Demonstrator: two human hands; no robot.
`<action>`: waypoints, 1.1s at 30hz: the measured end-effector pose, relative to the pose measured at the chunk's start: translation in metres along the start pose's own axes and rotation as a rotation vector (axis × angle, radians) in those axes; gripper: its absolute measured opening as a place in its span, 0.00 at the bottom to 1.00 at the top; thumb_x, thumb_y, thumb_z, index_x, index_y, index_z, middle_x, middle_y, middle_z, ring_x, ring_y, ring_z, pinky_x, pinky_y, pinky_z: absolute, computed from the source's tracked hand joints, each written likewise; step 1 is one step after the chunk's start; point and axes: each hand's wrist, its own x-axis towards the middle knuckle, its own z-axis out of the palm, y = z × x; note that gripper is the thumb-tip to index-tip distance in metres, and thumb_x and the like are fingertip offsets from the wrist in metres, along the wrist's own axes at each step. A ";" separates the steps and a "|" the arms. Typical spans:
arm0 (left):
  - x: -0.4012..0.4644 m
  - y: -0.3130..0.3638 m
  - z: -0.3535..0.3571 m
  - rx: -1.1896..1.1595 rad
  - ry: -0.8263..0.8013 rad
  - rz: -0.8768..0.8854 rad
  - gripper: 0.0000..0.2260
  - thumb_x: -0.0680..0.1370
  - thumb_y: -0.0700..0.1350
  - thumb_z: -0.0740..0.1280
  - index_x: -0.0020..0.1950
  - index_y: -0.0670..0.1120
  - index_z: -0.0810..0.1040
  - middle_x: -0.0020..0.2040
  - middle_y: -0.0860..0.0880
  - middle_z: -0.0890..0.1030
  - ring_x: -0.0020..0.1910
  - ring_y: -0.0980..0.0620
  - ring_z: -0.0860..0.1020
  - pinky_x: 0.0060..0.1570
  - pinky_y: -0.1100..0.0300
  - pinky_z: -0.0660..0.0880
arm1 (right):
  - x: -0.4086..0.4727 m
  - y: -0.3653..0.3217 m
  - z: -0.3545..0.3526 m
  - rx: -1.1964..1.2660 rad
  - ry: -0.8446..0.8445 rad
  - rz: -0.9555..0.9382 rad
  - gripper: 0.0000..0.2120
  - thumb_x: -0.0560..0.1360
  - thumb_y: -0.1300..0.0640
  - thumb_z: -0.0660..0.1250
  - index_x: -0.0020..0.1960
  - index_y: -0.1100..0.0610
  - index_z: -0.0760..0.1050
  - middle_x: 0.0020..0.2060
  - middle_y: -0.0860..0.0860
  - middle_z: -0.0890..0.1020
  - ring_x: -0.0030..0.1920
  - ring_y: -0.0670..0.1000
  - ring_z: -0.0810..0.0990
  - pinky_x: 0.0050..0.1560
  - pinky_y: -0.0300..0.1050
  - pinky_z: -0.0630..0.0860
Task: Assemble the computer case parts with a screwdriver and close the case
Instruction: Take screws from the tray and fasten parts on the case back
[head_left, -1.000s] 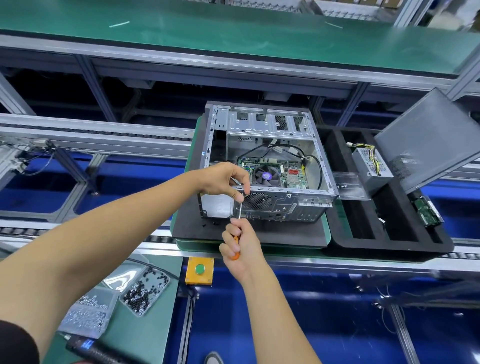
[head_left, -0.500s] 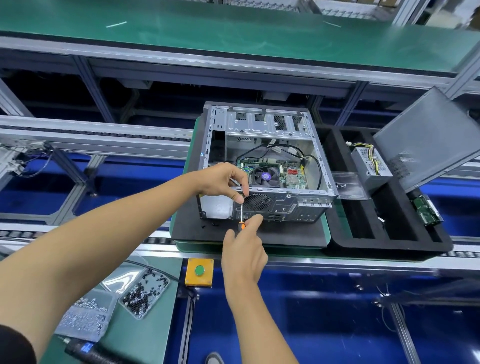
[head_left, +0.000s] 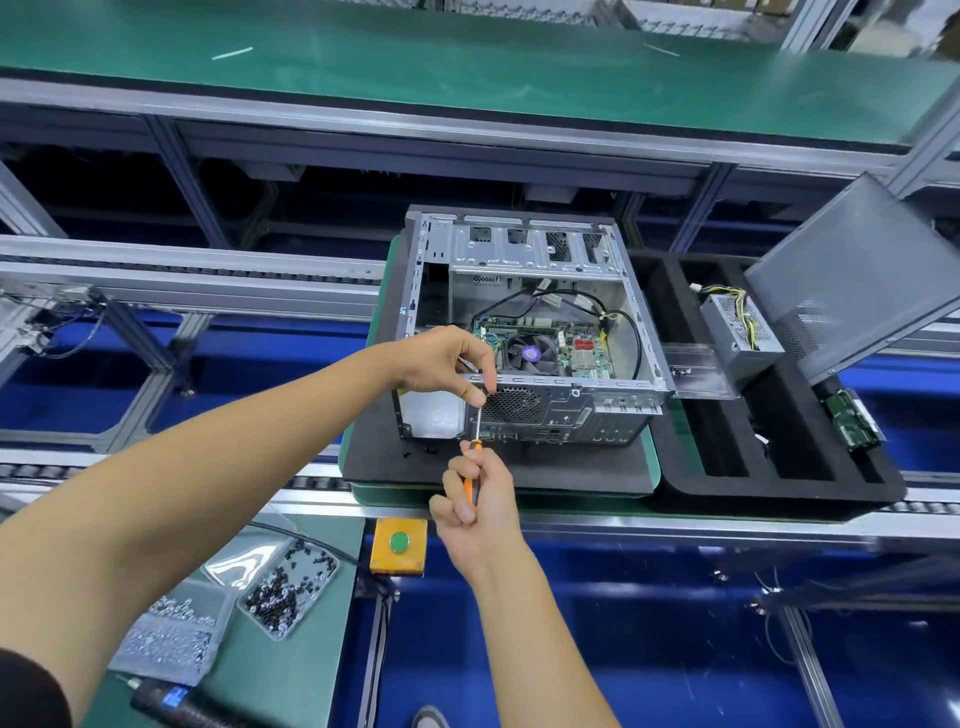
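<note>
An open grey computer case (head_left: 524, 332) lies on a black foam pad (head_left: 498, 467), its motherboard and fan showing inside. My right hand (head_left: 475, 506) grips the orange handle of a screwdriver (head_left: 476, 441), whose thin shaft points up at the case's rear panel beside the fan grille. My left hand (head_left: 447, 364) rests on the case's top rear edge and pinches the shaft's tip, where a screw would be; the screw itself is hidden by my fingers. The grey side panel (head_left: 852, 270) leans at the right.
A black foam tray (head_left: 779, 483) right of the case holds a power supply (head_left: 740, 330) and a green drive (head_left: 852, 421). Clear boxes of black screws (head_left: 288, 592) and silver screws (head_left: 166, 639) sit at lower left, near a yellow button box (head_left: 399, 545).
My right hand has shifted its hold on the screwdriver handle, sliding down so more orange shows. My left hand stays at the tip on the rear panel.
</note>
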 end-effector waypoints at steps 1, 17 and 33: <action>0.000 0.000 0.000 0.000 0.000 -0.002 0.08 0.71 0.49 0.80 0.46 0.56 0.84 0.47 0.60 0.84 0.51 0.61 0.80 0.55 0.61 0.70 | 0.000 -0.002 0.002 -0.118 0.094 -0.030 0.02 0.78 0.62 0.63 0.49 0.57 0.74 0.28 0.47 0.72 0.19 0.46 0.62 0.19 0.38 0.55; 0.001 0.001 -0.001 0.007 -0.001 -0.004 0.08 0.71 0.48 0.80 0.46 0.56 0.84 0.46 0.60 0.84 0.51 0.61 0.81 0.53 0.65 0.70 | 0.004 -0.007 0.009 -0.145 0.162 -0.038 0.11 0.79 0.63 0.62 0.39 0.56 0.66 0.24 0.49 0.67 0.19 0.47 0.59 0.18 0.40 0.54; -0.001 0.004 -0.006 -0.101 0.003 -0.112 0.15 0.76 0.53 0.75 0.59 0.57 0.75 0.48 0.59 0.82 0.47 0.63 0.79 0.51 0.58 0.77 | 0.004 -0.001 0.006 -0.829 0.512 -0.535 0.07 0.74 0.61 0.66 0.46 0.55 0.67 0.37 0.56 0.83 0.28 0.54 0.76 0.28 0.45 0.70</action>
